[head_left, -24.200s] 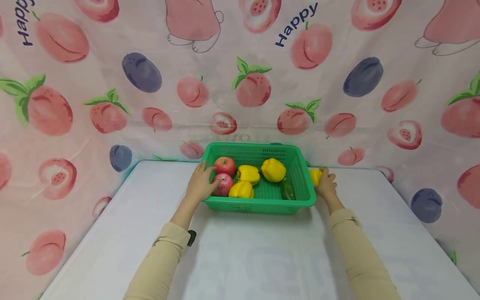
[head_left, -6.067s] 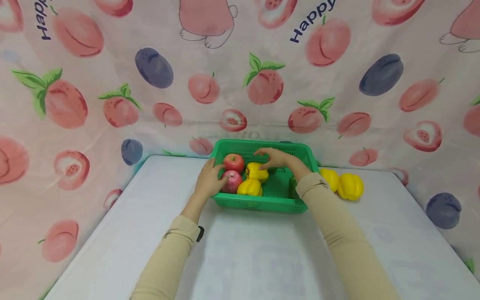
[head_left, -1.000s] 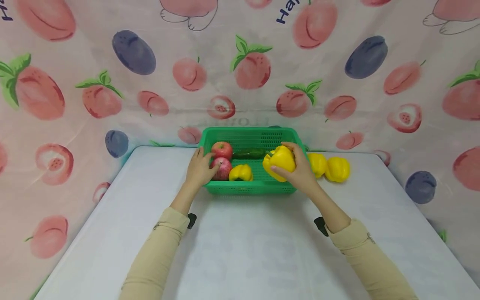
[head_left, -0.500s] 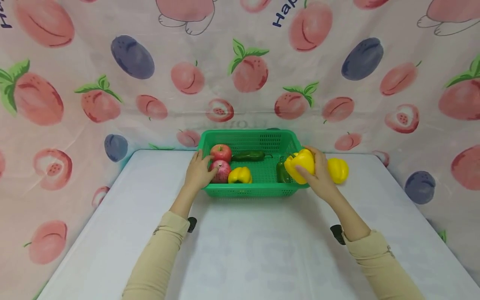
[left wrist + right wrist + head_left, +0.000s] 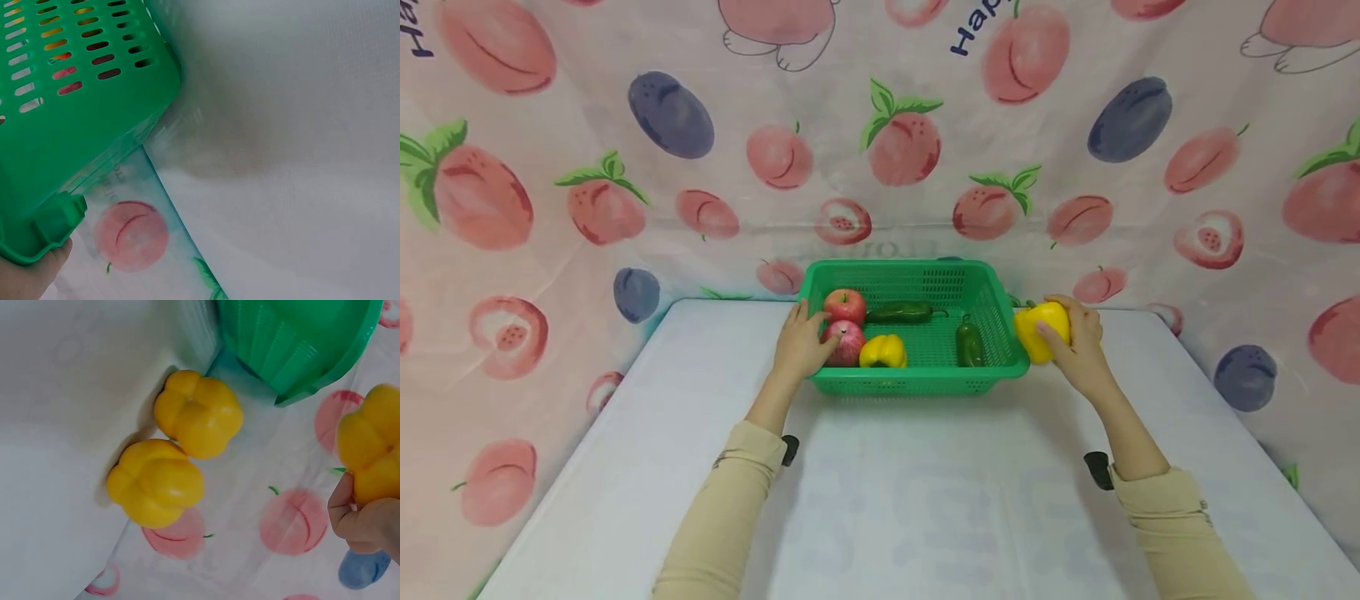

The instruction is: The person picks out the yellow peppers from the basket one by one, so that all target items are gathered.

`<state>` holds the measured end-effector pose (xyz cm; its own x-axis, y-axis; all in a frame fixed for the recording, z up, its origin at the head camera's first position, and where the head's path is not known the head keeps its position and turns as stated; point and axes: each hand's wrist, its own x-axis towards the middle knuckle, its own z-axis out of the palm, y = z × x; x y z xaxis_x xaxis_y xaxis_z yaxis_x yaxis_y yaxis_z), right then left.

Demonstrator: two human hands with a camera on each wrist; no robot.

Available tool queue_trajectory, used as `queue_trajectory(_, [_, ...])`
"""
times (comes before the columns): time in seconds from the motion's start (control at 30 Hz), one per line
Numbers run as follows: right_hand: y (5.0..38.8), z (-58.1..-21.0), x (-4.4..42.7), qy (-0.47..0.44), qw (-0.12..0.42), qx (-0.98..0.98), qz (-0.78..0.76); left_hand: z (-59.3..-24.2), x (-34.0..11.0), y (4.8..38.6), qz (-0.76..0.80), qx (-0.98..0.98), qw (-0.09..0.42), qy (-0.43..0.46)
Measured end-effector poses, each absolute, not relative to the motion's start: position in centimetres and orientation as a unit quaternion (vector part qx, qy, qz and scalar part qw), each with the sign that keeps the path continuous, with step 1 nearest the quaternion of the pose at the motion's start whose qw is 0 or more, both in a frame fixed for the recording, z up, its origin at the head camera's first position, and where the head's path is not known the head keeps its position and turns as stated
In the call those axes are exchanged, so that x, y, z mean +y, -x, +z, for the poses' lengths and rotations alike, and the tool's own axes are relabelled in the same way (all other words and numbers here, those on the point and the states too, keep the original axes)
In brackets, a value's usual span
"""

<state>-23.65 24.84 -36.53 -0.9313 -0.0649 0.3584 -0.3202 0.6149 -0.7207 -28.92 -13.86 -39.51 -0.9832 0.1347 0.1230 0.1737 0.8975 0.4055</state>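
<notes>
A green plastic basket (image 5: 917,374) stands toward the back of the table. My left hand (image 5: 801,343) grips its left rim; in the left wrist view a finger (image 5: 59,253) shows below the rim. My right hand (image 5: 1081,350) holds a yellow bell pepper (image 5: 1042,331) just outside the basket's right side, raised above the table. Inside the basket are a red apple (image 5: 845,307), a pink-striped round fruit (image 5: 845,343), a yellow bell pepper (image 5: 883,352) and two dark green peppers, one lying along the back (image 5: 898,312), one at the right (image 5: 969,343).
In the right wrist view, two yellow bell peppers (image 5: 199,414) lie on the table beside the basket; the right hand hides them in the head view. A fruit-print cloth (image 5: 917,217) hangs behind the white table (image 5: 910,500).
My right hand has carried the yellow bell pepper rightward, from over the basket to beyond its right rim. The green pepper at the right is uncovered. My left hand stays put.
</notes>
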Motion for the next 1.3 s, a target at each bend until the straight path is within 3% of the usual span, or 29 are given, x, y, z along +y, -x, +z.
queue_trajectory(1.03, [23.8,-39.9,26.6,0.029,0.058,-0.916,0.395,-39.8,-14.1,29.0,-0.217,-0.972,0.050,0.077])
queue_trajectory(1.3, [24.4,-40.8,26.8,0.027,0.035,-0.926,0.376,-39.7,-13.8,29.1,-0.222,-0.971,0.052,0.076])
